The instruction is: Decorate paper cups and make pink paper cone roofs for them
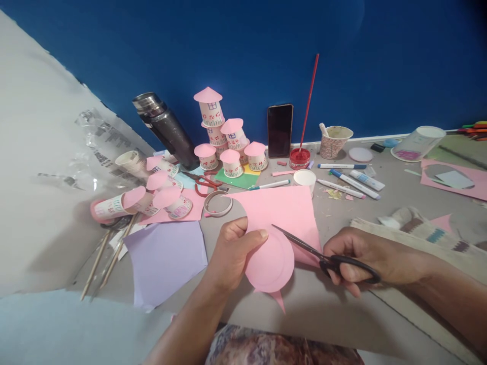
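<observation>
We see the left hand (pixel 228 248) near the middle of the desk's near edge, closed in a pinch on a flat pink paper circle (pixel 268 261), its thumb pressed on the upper left of the disc and its fingers mostly hidden beneath. A fainter round line shows inside the disc's rim, and a pointed pink scrap (pixel 279 300) sticks out below it. To the right, we find the right hand (pixel 355 253) curled around the black handles of slim dark-bladed scissors (pixel 302 244), whose blades lie along the circle's upper right edge; we cannot tell whether paper sits between them. Behind both lies a large pink paper sheet (pixel 289 208), and toward the desk's (pixel 312 309) left edge we see a pale purple paper sheet (pixel 167 261). A beige ring of tape (pixel 218 214) rests just beside the pink sheet's left corner. Toward the far edge, we see decorated white paper cups with pink cone roofs (pixel 212 112) stacked and grouped, a tilted dark metal flask (pixel 171 132) to their left, and an upright black phone (pixel 280 131) to their right.
</observation>
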Demonstrator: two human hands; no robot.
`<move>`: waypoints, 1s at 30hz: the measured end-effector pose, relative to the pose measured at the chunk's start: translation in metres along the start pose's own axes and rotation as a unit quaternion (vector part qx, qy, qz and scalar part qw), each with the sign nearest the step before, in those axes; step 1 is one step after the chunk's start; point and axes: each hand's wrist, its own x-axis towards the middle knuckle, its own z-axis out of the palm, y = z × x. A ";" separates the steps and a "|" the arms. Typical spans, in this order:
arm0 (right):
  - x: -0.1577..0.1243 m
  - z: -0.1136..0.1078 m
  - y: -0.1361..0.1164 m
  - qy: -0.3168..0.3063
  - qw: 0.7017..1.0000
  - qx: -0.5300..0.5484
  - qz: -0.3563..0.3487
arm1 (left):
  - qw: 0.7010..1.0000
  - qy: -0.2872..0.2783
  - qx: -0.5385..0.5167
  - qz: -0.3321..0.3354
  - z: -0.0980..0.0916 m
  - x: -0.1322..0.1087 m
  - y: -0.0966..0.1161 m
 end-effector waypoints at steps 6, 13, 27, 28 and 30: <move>0.001 0.000 0.001 0.007 1.000 0.003 0.001 | 1.000 0.001 0.005 0.001 -0.002 0.000 -0.002; 0.000 0.001 -0.001 0.004 1.000 -0.002 0.003 | 1.000 0.000 0.003 -0.001 -0.002 -0.001 -0.002; 0.000 0.000 0.002 0.016 1.000 -0.026 0.007 | 0.999 -0.004 0.045 0.001 -0.007 -0.003 0.000; 0.000 0.001 0.002 0.016 1.000 -0.026 0.007 | 0.999 -0.005 0.047 0.001 -0.008 -0.003 0.000; 0.000 0.001 0.002 0.014 0.999 -0.031 0.004 | 0.999 -0.005 0.052 -0.001 -0.009 -0.003 0.001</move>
